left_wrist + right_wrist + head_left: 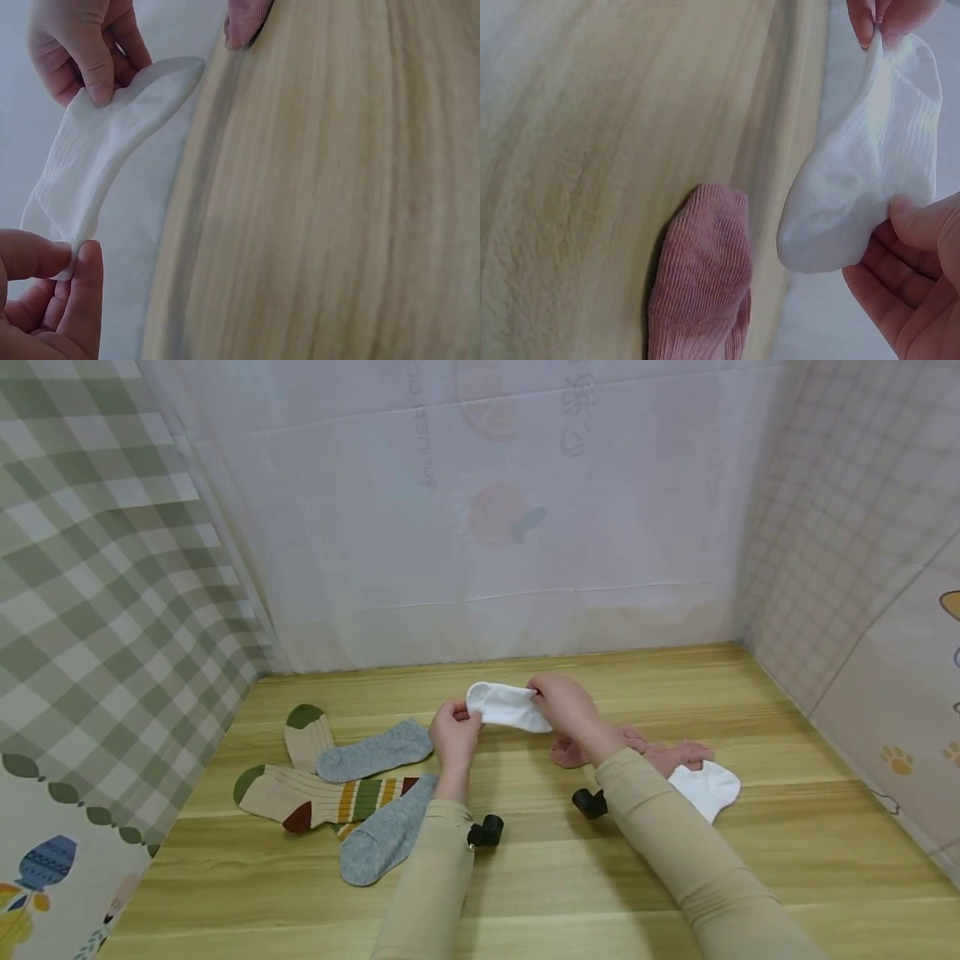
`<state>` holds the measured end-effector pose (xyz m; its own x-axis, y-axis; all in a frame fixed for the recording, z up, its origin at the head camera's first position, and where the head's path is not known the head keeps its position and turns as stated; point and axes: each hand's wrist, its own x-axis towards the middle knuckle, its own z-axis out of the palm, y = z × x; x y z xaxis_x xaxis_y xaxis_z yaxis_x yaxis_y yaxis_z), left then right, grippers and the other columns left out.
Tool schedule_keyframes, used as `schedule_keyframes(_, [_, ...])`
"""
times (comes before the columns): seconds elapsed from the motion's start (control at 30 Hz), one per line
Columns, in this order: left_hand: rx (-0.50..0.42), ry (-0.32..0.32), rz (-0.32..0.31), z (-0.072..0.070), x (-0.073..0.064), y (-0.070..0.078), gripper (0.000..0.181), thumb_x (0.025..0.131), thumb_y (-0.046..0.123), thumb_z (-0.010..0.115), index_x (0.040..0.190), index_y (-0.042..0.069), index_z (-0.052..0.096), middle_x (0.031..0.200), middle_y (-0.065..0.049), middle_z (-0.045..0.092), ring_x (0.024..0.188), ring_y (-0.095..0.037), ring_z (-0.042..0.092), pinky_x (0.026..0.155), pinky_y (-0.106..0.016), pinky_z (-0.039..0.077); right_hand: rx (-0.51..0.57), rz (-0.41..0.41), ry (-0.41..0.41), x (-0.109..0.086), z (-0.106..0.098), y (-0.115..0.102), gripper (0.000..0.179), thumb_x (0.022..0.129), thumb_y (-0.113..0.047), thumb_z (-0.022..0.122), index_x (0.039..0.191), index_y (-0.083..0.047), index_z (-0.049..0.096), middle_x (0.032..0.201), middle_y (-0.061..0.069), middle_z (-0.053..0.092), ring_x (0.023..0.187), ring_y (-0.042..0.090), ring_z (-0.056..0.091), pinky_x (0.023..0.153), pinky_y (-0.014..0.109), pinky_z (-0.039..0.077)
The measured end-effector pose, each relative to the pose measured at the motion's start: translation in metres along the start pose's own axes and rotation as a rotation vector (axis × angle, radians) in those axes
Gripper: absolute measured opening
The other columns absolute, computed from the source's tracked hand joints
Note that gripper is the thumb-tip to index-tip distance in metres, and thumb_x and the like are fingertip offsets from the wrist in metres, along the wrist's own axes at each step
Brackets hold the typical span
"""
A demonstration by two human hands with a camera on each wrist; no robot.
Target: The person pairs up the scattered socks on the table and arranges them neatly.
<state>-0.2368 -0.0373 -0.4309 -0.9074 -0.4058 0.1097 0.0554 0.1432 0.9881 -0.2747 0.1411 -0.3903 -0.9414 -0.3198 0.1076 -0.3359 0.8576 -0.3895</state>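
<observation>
A white ankle sock [504,704] is stretched out between both hands, raised above the wooden table. My left hand [454,735] pinches its left end between thumb and fingertips; in the left wrist view that pinch sits at the lower tip of the sock [97,150]. My right hand [567,703] grips the other end, with the thumb [915,221] pressed on the fabric in the right wrist view. Below the right hand lies a ribbed pink sock [701,277]. A second white sock [708,787] lies partly behind the right sleeve.
Left of the left arm, grey socks [375,752] and cream striped socks [322,797] with green toes and dark red heels lie loosely overlapping. Cloth walls rise at the back [480,568] and both sides of the table [540,893]. Black wrist cameras [487,832] stick out from both sleeves.
</observation>
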Motion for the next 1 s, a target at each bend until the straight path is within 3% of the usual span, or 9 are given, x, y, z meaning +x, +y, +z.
schedule_keyframes(0.43, [0.167, -0.012, -0.058, -0.004, 0.003, -0.008, 0.011, 0.082, -0.003, 0.068, 0.093, -0.003, 0.069, 0.078, -0.012, 0.065, 0.069, -0.022, 0.060, 0.056, -0.027, 0.050, -0.043, 0.024, -0.053, 0.015, 0.011, -0.003, 0.017, 0.101, -0.011, 0.056, 0.115, -0.007, 0.066, 0.116, 0.011, 0.067, 0.109, 0.028, 0.060, 0.094, 0.044, 0.047])
schedule_keyframes(0.7, [0.146, -0.044, -0.096, -0.005, 0.005, -0.012, 0.015, 0.082, -0.006, 0.066, 0.097, -0.004, 0.068, 0.080, -0.013, 0.064, 0.067, -0.022, 0.060, 0.057, -0.028, 0.053, -0.065, 0.043, -0.051, 0.021, 0.017, -0.004, 0.019, 0.100, -0.010, 0.058, 0.116, -0.006, 0.067, 0.117, 0.012, 0.067, 0.111, 0.030, 0.060, 0.094, 0.045, 0.047])
schedule_keyframes(1.0, [0.196, -0.065, -0.123, -0.005, 0.007, -0.015, 0.020, 0.081, -0.006, 0.065, 0.100, -0.004, 0.068, 0.082, -0.012, 0.064, 0.068, -0.022, 0.060, 0.058, -0.028, 0.053, -0.072, 0.058, -0.058, 0.025, 0.024, -0.003, 0.019, 0.100, -0.010, 0.058, 0.117, -0.007, 0.067, 0.118, 0.012, 0.067, 0.112, 0.030, 0.060, 0.094, 0.045, 0.047])
